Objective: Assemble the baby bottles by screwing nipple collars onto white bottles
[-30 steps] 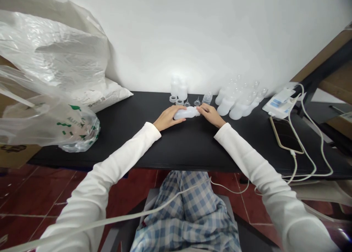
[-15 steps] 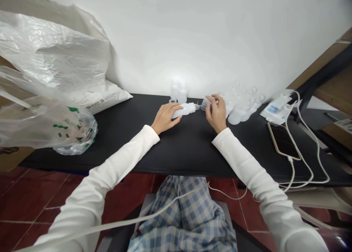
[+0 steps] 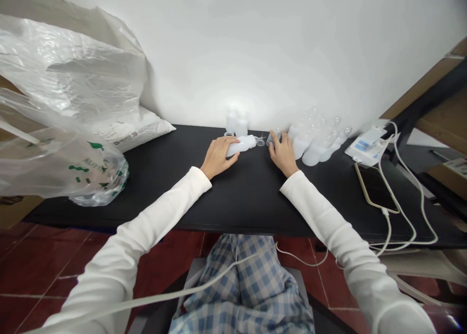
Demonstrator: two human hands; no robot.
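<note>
A white plastic squeeze bottle (image 3: 241, 146) lies on its side, its neck pointing right. My left hand (image 3: 218, 156) is closed around its body. Clear nozzle pieces (image 3: 260, 140) lie on the table by the bottle's neck. To the right, my right hand (image 3: 282, 153) is lowered over a clear plastic cap (image 3: 270, 139), with thumb and fingers curved around it; the hand hides part of the cap. Behind the bottle, white bottles without nozzles (image 3: 237, 122) stand against the wall. Several bottles topped with clear caps (image 3: 316, 142) are grouped right of my right hand.
The black table (image 3: 241, 198) meets a white wall. Large plastic bags (image 3: 98, 168) bulge over its left side. A phone (image 3: 375, 185) with a white cable, and a white power strip (image 3: 367, 145), lie at the right. A cable (image 3: 204, 288) crosses my lap.
My right hand has come down and slightly left, its fingers bending around the clear cap. My left hand keeps hold of the bottle, which has shifted slightly left.
</note>
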